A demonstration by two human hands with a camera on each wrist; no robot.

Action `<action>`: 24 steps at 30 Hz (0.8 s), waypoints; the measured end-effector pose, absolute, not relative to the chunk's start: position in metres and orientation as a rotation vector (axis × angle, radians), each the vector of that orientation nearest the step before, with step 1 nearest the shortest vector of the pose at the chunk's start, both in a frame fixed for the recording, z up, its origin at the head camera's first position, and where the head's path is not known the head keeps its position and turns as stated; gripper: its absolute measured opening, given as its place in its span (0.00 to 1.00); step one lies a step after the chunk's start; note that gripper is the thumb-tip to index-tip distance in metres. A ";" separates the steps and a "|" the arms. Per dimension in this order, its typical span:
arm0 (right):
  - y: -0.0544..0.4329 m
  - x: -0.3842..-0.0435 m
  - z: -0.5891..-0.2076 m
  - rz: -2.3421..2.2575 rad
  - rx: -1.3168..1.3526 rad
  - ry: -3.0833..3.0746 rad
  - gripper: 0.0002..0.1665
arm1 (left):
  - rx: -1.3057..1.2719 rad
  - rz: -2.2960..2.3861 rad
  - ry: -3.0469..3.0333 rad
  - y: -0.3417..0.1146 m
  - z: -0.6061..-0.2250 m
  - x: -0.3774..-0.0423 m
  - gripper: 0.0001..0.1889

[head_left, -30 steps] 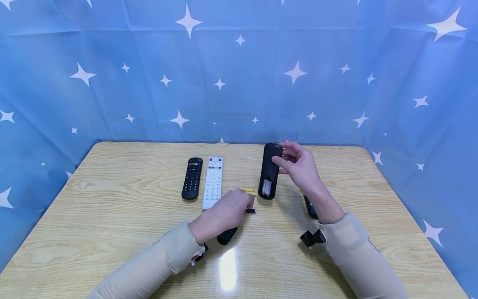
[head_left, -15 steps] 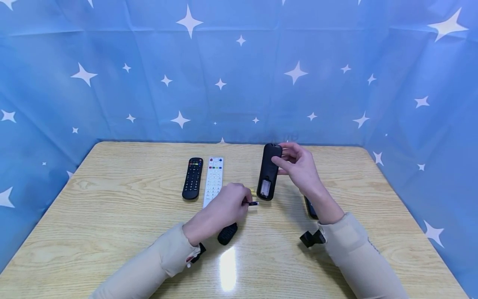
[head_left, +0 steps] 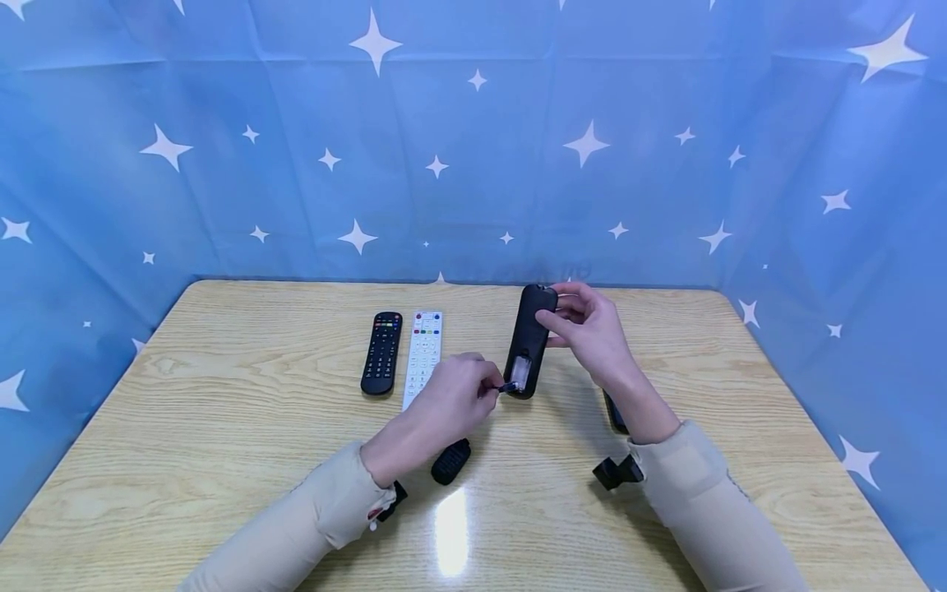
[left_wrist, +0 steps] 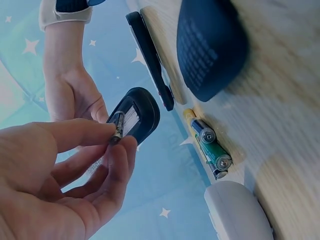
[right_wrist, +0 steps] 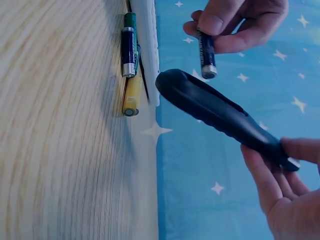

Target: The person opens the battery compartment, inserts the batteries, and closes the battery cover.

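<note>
My right hand [head_left: 592, 329] grips a black remote control [head_left: 528, 329] by its far end, its back turned towards me. The uncovered battery compartment [head_left: 521, 372] is at the near end. Between thumb and fingers my left hand [head_left: 451, 399] pinches a dark battery [right_wrist: 206, 55] with a silver end. In the head view the battery's tip overlaps the compartment's near edge. The right wrist view shows the remote tilted, off the table, with the battery close over it. Several loose batteries lie on the table: a yellow one [right_wrist: 131, 95], a dark one [right_wrist: 128, 50] and a green one [right_wrist: 130, 20].
A black remote [head_left: 381, 353] and a white remote [head_left: 424, 353] lie at the left, the white one partly behind my left hand. A small black rounded piece [head_left: 450, 463] lies below my left wrist. Another dark object [head_left: 616, 415] shows beside my right forearm. A blue starred cloth borders the table.
My left hand has lifted and brought the battery up and right to the remote's compartment. The remote has tilted slightly, its near end shifting left, with my right hand still gripping it.
</note>
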State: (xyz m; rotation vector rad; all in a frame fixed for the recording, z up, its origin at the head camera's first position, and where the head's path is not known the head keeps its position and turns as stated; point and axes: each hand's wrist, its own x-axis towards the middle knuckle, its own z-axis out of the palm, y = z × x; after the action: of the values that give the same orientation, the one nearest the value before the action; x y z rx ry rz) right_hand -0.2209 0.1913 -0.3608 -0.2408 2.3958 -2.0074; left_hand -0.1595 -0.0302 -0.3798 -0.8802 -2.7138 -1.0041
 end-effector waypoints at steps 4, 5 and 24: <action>0.191 -0.221 -0.361 -2.023 -0.236 2.370 0.28 | -0.862 -1.025 -2.683 -0.030 -0.380 -0.160 0.06; 0.190 -0.221 -0.361 -2.025 -0.234 2.365 0.28 | -0.857 -1.029 -2.680 -0.030 -0.380 -0.160 0.05; 0.188 -0.222 -0.360 -2.076 -0.242 2.314 0.28 | -0.867 -1.143 -2.576 -0.030 -0.381 -0.158 0.04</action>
State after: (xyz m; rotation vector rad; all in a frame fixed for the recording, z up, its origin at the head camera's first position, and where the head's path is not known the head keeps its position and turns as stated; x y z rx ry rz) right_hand -0.2215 0.1879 -0.3602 -0.2424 2.3141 -2.0756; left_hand -0.1577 -0.0301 -0.3807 -0.8671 -2.5765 -1.1430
